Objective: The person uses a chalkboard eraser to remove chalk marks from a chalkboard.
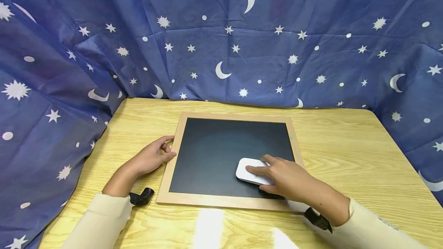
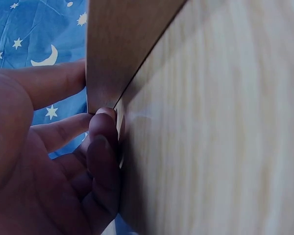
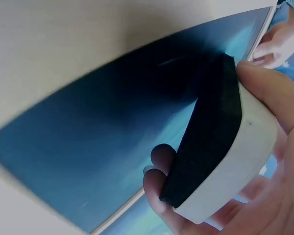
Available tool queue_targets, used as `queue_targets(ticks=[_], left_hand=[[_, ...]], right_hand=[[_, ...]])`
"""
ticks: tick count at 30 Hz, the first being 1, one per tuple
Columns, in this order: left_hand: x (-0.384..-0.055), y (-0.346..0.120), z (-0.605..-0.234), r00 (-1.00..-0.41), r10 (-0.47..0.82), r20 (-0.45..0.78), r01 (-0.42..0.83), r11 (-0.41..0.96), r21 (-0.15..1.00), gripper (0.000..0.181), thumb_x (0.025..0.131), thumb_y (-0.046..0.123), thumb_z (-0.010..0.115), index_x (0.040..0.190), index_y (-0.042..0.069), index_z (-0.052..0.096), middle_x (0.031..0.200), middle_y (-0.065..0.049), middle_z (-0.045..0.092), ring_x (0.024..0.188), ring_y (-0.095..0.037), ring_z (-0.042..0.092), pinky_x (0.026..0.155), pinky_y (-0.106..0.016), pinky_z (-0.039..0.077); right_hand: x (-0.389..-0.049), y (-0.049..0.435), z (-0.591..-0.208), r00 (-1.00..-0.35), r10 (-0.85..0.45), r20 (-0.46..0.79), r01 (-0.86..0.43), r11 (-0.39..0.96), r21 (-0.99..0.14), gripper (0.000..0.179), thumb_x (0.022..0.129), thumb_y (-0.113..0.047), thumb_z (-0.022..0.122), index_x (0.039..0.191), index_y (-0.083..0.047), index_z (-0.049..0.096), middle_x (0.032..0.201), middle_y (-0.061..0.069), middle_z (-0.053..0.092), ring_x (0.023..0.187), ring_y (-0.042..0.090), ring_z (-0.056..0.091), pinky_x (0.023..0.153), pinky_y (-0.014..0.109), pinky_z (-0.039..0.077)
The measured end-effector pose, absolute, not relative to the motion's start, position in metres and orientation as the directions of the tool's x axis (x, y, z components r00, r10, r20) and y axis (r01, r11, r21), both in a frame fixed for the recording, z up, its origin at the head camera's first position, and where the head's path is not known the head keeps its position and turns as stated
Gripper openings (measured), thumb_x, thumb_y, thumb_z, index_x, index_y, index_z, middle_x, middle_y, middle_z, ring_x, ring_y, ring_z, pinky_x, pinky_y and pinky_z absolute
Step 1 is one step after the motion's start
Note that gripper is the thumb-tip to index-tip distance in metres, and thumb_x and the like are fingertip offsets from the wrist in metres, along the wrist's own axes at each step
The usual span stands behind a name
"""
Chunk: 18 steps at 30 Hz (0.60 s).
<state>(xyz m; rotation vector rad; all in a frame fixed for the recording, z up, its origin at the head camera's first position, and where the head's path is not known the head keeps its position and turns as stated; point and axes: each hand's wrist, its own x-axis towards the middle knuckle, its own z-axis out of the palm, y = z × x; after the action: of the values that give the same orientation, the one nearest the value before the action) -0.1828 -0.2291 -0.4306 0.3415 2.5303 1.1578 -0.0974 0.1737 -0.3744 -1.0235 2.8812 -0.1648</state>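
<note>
A blackboard (image 1: 221, 145) in a light wooden frame lies flat on the table. My right hand (image 1: 287, 178) grips a white board eraser (image 1: 254, 171) over the board's lower right part. In the right wrist view its black felt (image 3: 210, 127) faces the dark surface; whether all of it touches cannot be told. Thumb and fingers hold the eraser's opposite sides. At the board's left side, my left hand (image 1: 152, 156) holds the wooden frame (image 2: 120, 39). Its thumb reaches over the frame's top edge, and a curled finger meets the frame low down, near the tabletop.
The wood-grain table (image 1: 346, 156) extends on both sides of the board. A blue curtain (image 1: 221, 57) with moons and stars surrounds the back and sides. Black wrist devices (image 1: 142, 196) sit at both cuffs. Bright light patches (image 1: 209, 228) lie on the front of the table.
</note>
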Motion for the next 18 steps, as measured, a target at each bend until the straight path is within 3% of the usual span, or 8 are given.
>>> queue_targets(ticks=[8, 13, 18], left_hand=[[-0.186, -0.226, -0.429, -0.919, 0.346, -0.187, 0.091, 0.649, 0.755, 0.062, 0.1, 0.019, 0.062, 0.153, 0.004, 0.034, 0.102, -0.011, 0.056, 0.07, -0.016, 0.048, 0.064, -0.026, 0.043], [-0.185, -0.226, -0.429, -0.918, 0.346, -0.191, 0.084, 0.643, 0.761, 0.062, 0.1, 0.018, 0.062, 0.153, 0.003, 0.033, 0.102, -0.012, 0.056, 0.069, -0.016, 0.048, 0.062, -0.026, 0.043], [-0.184, -0.227, -0.43, -0.919, 0.337, -0.205, 0.069, 0.648, 0.758, 0.062, 0.1, 0.018, 0.062, 0.154, 0.004, 0.034, 0.102, -0.011, 0.056, 0.071, -0.018, 0.05, 0.064, -0.027, 0.043]], right_hand=[[-0.082, 0.211, -0.375, -0.829, -0.559, -0.019, -0.554, 0.824, -0.118, 0.055, 0.085, -0.032, 0.08, 0.137, -0.035, 0.062, 0.124, 0.017, 0.063, 0.093, 0.031, 0.069, 0.072, 0.044, 0.057], [-0.081, 0.215, -0.376, -0.827, -0.561, -0.026, -0.555, 0.823, -0.117, 0.057, 0.085, -0.033, 0.08, 0.138, -0.036, 0.06, 0.125, 0.017, 0.062, 0.093, 0.031, 0.069, 0.071, 0.043, 0.058], [-0.08, 0.221, -0.377, -0.844, -0.534, 0.053, -0.536, 0.834, -0.129, 0.063, 0.086, -0.034, 0.079, 0.144, -0.037, 0.054, 0.127, 0.018, 0.061, 0.096, 0.032, 0.069, 0.072, 0.046, 0.057]])
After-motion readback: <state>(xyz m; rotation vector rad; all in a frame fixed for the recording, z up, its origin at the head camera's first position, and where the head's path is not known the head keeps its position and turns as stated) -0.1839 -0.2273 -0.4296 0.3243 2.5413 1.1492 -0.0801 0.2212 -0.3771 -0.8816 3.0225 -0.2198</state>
